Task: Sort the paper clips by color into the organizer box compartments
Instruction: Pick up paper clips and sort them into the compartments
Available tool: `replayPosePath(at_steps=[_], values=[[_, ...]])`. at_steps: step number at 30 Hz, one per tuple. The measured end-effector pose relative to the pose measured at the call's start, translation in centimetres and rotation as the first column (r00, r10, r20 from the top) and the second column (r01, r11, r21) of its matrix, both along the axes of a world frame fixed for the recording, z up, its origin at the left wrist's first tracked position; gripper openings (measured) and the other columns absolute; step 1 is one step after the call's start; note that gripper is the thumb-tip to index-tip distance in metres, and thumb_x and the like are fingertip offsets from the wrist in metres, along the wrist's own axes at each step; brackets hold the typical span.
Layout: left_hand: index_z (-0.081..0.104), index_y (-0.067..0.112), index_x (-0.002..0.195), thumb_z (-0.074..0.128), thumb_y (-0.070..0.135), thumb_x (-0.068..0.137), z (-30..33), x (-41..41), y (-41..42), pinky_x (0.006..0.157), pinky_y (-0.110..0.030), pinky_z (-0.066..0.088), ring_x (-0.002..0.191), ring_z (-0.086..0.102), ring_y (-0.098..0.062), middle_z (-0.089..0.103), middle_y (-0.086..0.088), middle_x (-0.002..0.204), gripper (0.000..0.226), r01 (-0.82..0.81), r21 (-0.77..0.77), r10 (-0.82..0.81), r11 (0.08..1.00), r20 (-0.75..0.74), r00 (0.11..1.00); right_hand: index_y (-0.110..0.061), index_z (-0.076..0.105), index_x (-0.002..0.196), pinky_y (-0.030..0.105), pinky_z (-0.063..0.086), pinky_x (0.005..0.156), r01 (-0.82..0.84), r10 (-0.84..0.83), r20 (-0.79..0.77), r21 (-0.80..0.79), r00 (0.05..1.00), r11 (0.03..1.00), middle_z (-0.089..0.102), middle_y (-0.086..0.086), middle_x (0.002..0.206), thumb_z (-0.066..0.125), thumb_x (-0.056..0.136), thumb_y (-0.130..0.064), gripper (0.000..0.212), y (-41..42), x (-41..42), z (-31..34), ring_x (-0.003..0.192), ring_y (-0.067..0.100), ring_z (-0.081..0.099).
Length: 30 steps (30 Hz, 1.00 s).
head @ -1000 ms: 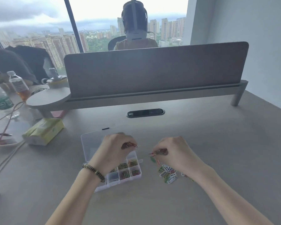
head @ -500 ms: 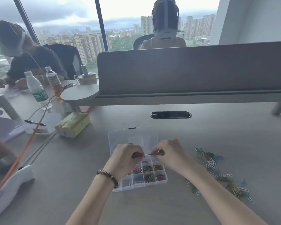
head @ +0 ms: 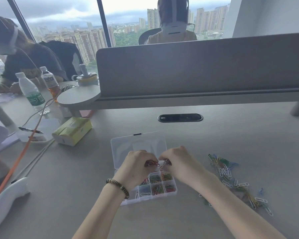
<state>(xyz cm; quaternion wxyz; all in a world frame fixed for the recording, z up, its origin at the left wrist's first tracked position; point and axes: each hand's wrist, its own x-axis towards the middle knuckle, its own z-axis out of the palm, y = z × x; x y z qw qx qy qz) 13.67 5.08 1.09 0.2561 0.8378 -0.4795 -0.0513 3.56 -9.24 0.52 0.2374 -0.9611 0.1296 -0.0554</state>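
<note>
- Since half a second ago, our two hands have drawn closer together over the organizer box [head: 169,191], and now they nearly touch at the fingertips.
- Our left hand [head: 136,167] has its fingers curled around a small bunch of red paper clips [head: 152,164], held just above the box's far compartments.
- Our right hand [head: 179,161] pinches a clip [head: 164,164] that looks red, fingers curled tight; the two hands meet right at these clips.
- The box sits on the surface [head: 231,135] in front of us, its clear lid [head: 128,145] lying open and flat on the far side.
- We see compartments already loaded: orange and green clips in the middle row, red, mixed and white ones in the near row.
- The loose pile of clips [head: 226,171] is strung out on the surface to the right of the box, beside our right forearm, well apart from the box.
- A beaded bracelet [head: 118,187] circles our left wrist.
- Off to the left: a yellow tissue pack [head: 72,131], two water bottles [head: 31,93], a pen [head: 30,130].
</note>
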Motion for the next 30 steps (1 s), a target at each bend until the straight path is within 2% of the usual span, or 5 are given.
replayPosePath(at_steps=[11, 18, 20, 26, 30], values=[[0.071, 0.02, 0.106, 0.072, 0.02, 0.082, -0.5, -0.2, -0.2, 0.08, -0.025, 0.053, 0.076, 0.062, -0.01, 0.073, 0.002, 0.091, 0.024, -0.029, 0.004, 0.03, 1.0, -0.034, 0.999, -0.019, 0.068, 0.118, 0.032, 0.055, 0.086, 0.009, -0.02, 0.117, 0.097, 0.993, 0.995, 0.074, 0.005, 0.104, 0.064, 0.085, -0.003, 0.037, -0.1, -0.2, -0.4, 0.091, 0.016, 0.069], [0.072, 0.02, 0.103, 0.075, 0.014, 0.08, -0.8, 0.1, 0.0, 0.072, -0.005, 0.045, 0.076, 0.061, -0.004, 0.073, 0.004, 0.094, 0.024, -0.023, -0.023, 0.021, 0.999, -0.075, 0.997, -0.017, 0.072, 0.096, 0.036, 0.048, 0.064, -0.056, 0.052, 0.128, 0.03, 0.99, 0.998, 0.066, 0.004, 0.076, 0.066, 0.085, -0.012, 0.014, -0.3, -0.1, -0.6, 0.067, 0.019, 0.057], [0.072, 0.019, 0.102, 0.074, 0.013, 0.079, -0.9, 0.2, 0.1, 0.069, -0.001, 0.042, 0.076, 0.062, -0.003, 0.073, 0.004, 0.093, 0.023, -0.028, -0.038, 0.024, 0.999, -0.085, 0.996, -0.022, 0.072, 0.1, 0.033, 0.05, 0.065, -0.052, 0.047, 0.134, 0.031, 0.99, 0.998, 0.069, 0.001, 0.08, 0.065, 0.085, -0.011, 0.019, -0.3, -0.1, -0.8, 0.069, 0.016, 0.059], [0.071, 0.019, 0.103, 0.06, 0.011, 0.088, -0.8, 0.1, 0.6, 0.078, -0.012, 0.05, 0.084, 0.067, -0.005, 0.074, 0.005, 0.094, 0.021, -0.03, -0.089, 0.024, 0.996, -0.069, 0.997, -0.022, 0.072, 0.088, 0.04, 0.055, 0.067, -0.04, 0.046, 0.085, -0.08, 0.995, 0.996, 0.069, 0.001, 0.082, 0.057, 0.085, -0.005, 0.023, -0.4, 0.0, -1.4, 0.075, 0.024, 0.063], [0.071, 0.018, 0.102, 0.052, 0.002, 0.089, -0.7, 0.0, 0.9, 0.075, -0.009, 0.047, 0.084, 0.066, -0.007, 0.073, 0.006, 0.095, 0.028, 0.003, -0.083, -0.005, 0.997, -0.017, 1.0, -0.022, 0.072, 0.105, 0.042, 0.053, 0.072, -0.07, 0.081, 0.08, -0.132, 0.994, 0.989, 0.067, 0.003, 0.095, 0.057, 0.088, -0.005, 0.028, 0.0, -0.1, -1.1, 0.086, 0.026, 0.063]])
